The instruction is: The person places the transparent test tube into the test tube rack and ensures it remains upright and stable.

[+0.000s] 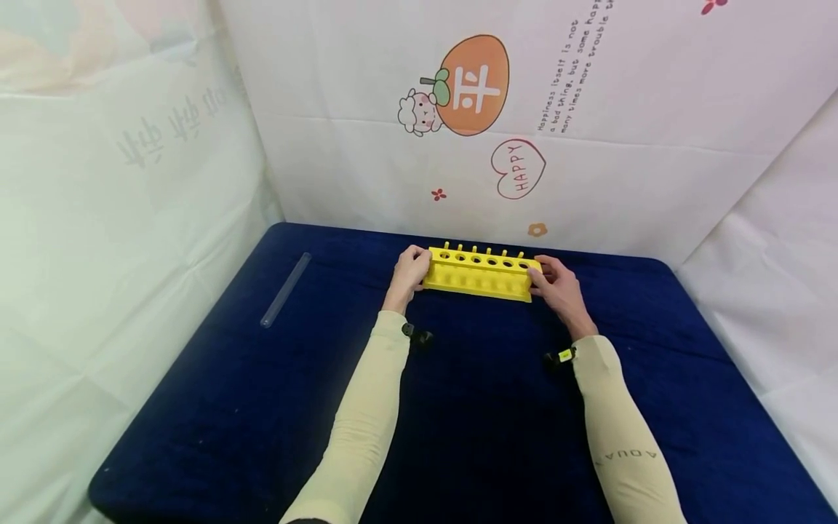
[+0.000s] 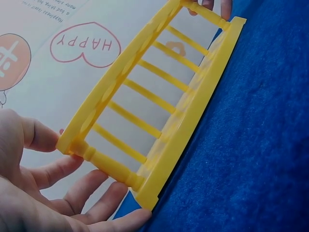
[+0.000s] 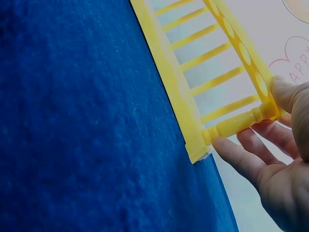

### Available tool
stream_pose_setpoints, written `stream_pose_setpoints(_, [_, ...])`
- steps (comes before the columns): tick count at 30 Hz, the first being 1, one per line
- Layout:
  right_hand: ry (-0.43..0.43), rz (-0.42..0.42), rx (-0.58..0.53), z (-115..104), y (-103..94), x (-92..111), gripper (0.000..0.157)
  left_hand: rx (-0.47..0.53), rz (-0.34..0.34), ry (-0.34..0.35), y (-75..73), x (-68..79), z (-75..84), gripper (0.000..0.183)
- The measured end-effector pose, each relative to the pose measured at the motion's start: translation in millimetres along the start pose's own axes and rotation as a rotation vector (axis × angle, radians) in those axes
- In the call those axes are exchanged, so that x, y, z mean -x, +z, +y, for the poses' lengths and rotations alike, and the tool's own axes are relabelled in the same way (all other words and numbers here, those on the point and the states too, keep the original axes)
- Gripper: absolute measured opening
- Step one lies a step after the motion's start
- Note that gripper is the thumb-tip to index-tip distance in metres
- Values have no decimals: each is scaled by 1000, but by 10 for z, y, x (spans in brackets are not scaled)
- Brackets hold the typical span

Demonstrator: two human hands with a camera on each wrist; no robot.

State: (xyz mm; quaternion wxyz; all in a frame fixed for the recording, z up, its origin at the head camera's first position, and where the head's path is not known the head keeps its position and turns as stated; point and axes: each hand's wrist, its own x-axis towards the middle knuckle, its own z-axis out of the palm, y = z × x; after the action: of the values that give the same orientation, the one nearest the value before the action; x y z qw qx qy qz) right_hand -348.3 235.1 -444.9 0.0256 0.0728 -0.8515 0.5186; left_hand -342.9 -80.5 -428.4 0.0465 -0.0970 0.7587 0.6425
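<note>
A yellow plastic test tube rack [image 1: 481,280], with a row of round holes along its top and thin pegs behind, stands near the back edge of the blue table. At its left end my left hand [image 1: 410,271] grips the corner post; in the left wrist view the thumb and fingers [image 2: 50,171] curl about that end. My right hand [image 1: 559,285] holds the opposite end, and in the right wrist view its thumb lies at the top bar while fingers [image 3: 241,157] touch the end post. No tube shows in the holes of the rack.
A clear glass-like tube [image 1: 286,290] lies on the left part of the dark blue cloth-covered table [image 1: 484,407]. Behind the table hangs a white printed sheet [image 1: 366,167], close to the rack. More white cloth hangs at both sides.
</note>
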Motion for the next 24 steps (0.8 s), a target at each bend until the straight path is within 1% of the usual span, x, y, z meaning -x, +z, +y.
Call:
stream_pose_setpoints(3, [1, -1, 4, -25, 15, 25, 60, -4, -4, -5, -16, 1, -4, 28])
stream_pose_setpoints(10, [-31, 6, -4, -30, 38, 21, 62, 12, -7, 2, -49, 15, 10, 28])
stream_pose_setpoints(17, [-16, 19, 4, -34, 76, -1, 62, 24, -21, 0, -82, 11, 4, 28])
stream_pose_setpoints(24, [-16, 23, 0, -50, 138, -12, 62, 25, -3, -4, -140, 15, -11, 28])
